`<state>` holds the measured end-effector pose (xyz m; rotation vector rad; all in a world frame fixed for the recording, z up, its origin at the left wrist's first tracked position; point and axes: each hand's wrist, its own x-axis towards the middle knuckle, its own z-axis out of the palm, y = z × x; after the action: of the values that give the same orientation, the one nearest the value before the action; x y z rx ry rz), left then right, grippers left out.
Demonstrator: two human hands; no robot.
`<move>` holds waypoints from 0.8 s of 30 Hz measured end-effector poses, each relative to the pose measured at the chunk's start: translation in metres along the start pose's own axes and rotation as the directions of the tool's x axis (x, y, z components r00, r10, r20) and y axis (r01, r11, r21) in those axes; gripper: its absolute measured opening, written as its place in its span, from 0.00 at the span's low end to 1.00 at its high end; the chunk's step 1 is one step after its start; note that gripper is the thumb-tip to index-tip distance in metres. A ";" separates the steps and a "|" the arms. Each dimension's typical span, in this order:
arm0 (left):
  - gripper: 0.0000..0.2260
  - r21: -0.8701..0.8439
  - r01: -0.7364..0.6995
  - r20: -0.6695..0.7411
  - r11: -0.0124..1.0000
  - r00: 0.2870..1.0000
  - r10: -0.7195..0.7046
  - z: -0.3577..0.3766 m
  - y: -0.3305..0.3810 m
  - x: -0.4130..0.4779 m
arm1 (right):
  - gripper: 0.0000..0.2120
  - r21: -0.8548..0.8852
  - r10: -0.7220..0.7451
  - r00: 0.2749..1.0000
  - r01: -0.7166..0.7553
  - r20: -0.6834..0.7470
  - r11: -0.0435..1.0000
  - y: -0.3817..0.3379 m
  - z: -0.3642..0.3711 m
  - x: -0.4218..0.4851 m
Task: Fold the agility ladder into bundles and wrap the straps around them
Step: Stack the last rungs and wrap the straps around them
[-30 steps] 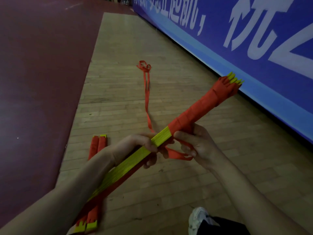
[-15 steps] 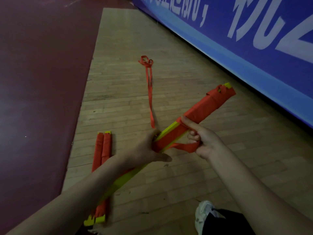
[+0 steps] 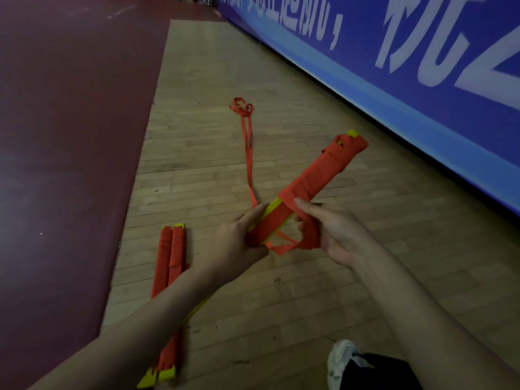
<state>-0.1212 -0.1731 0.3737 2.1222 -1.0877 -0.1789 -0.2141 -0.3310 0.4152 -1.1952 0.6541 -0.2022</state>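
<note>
I hold a bundle of yellow ladder rungs (image 3: pixel 318 178) slanting up to the right above the floor; its far half is wound in orange strap. My left hand (image 3: pixel 239 243) grips the bundle near its middle. My right hand (image 3: pixel 332 229) holds a loop of the orange strap (image 3: pixel 284 247) just under the bundle, thumb pressed on the wrapping. The loose strap tail (image 3: pixel 249 159) trails away over the floor to a tangled end (image 3: pixel 242 106). The bundle's near end is hidden behind my left forearm.
A finished wrapped bundle (image 3: pixel 171 266) lies on the wooden floor (image 3: pixel 281 305) at the left, partly under my left arm. A blue banner wall (image 3: pixel 394 66) runs along the right. Dark red flooring (image 3: pixel 62 136) borders the left. My white shoe (image 3: pixel 342 358) shows at the bottom.
The bundle has been turned and another turn of strap laid on, so the orange wrapping has crept toward my left hand. My right hand has brought the loop under the bundle.
</note>
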 end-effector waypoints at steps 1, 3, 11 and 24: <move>0.36 -0.035 0.014 0.006 0.999 1.000 -0.014 -0.002 0.000 0.001 | 0.08 -0.059 0.000 1.000 0.001 0.024 0.998 0.000 -0.002 0.000; 0.36 -0.082 0.037 0.006 0.996 0.999 -0.036 -0.003 -0.004 0.003 | 0.05 -0.160 0.022 0.998 -0.012 0.062 0.987 -0.001 -0.006 -0.001; 0.34 -0.374 0.215 0.161 0.902 0.973 -0.165 -0.015 -0.002 0.008 | 0.18 -0.203 -0.080 0.997 0.080 0.008 0.976 0.000 -0.002 -0.002; 0.28 -0.806 0.312 0.372 0.502 0.928 0.021 -0.025 0.002 0.009 | 0.17 -0.043 -0.278 0.958 0.281 0.063 0.959 -0.001 0.007 -0.005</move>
<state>-0.1063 -0.1668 0.3954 1.2461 -0.7227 -1.0004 -0.2138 -0.3240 0.4193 -1.3374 0.4404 -0.3896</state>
